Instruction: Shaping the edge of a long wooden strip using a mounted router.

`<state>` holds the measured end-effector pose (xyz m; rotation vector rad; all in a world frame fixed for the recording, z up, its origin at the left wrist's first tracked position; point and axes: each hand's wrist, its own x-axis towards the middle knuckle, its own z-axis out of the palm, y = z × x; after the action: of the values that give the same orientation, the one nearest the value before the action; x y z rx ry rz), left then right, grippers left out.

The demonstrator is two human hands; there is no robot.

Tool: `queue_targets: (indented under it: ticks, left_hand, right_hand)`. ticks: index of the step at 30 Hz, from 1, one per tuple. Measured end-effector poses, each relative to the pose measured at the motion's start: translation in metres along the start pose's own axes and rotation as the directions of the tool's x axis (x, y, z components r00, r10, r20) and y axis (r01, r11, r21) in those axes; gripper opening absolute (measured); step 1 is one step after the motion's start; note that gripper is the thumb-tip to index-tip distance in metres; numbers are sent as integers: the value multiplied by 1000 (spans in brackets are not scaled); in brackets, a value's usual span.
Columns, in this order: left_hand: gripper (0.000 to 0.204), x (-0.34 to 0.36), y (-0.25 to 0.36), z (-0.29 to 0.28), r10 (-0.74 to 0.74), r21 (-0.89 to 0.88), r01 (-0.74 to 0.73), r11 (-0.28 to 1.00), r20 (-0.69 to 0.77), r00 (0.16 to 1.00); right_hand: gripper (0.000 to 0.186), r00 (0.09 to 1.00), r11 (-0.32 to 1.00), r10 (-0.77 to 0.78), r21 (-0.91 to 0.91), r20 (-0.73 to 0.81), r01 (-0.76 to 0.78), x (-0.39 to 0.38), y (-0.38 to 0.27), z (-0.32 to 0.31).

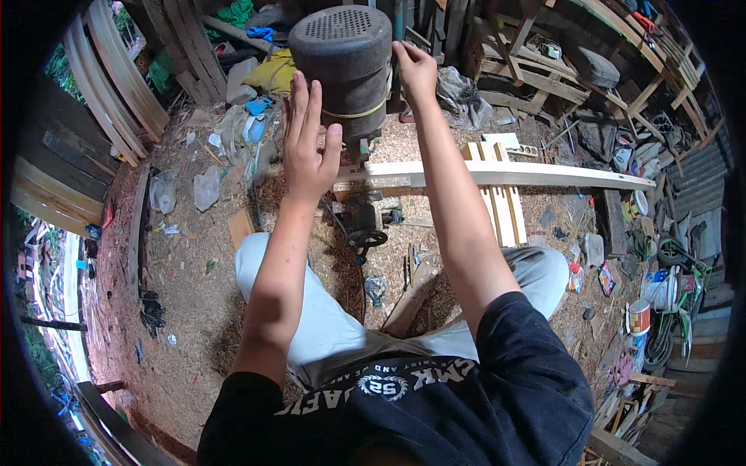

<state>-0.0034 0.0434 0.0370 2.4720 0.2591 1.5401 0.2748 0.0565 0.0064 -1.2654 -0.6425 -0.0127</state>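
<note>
A dark cylindrical motor [342, 66] with a perforated top stands upright in front of me, a yellowish band round its lower part. My left hand [308, 151] is raised at its near left side, fingers stretched and holding nothing; whether the palm touches the housing I cannot tell. At the motor's right side my right hand [416, 71] has its fingers curled in; what they hold, if anything, is hidden. Below the motor, a long pale wooden beam [544, 172] lies across the machine and runs off to the right, passing behind my right forearm. A small dark handwheel [367, 238] sits under the beam's left end.
Pale wooden strips [505, 213] lie crosswise under the beam. Wood shavings and litter cover the floor [194, 279] around my knees. A wooden rack [536, 74] stands at the back right, and tall boards [109, 78] lean at the far left. Buckets [639, 317] sit at the right.
</note>
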Motion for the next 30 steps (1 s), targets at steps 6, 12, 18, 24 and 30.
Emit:
queue_targets:
  ticks: [6, 12, 18, 24, 30]
  left_hand:
    - [57, 4, -6, -3, -10, -56, 11, 998, 10, 1000]
    - [57, 5, -7, -5, 28, -25, -28, 999, -20, 999]
    - [56, 0, -11, -13, 26, -28, -27, 999, -6, 1000]
    - [55, 9, 5, 8, 32, -150, -42, 988, -67, 997]
    - [54, -2, 2, -1, -34, -169, 22, 985, -71, 997]
  right_hand:
    - [33, 991, 996, 57, 55, 122, -64, 20, 13, 5]
    - [30, 990, 999, 45, -32, 136, -41, 12, 16, 0]
    - [20, 996, 995, -63, -80, -63, 58, -114, 43, -42]
    - [25, 976, 895, 177, -393, -124, -212, -301, 139, -133]
    - [25, 876, 698, 479, -583, -51, -416, -426, 162, -153]
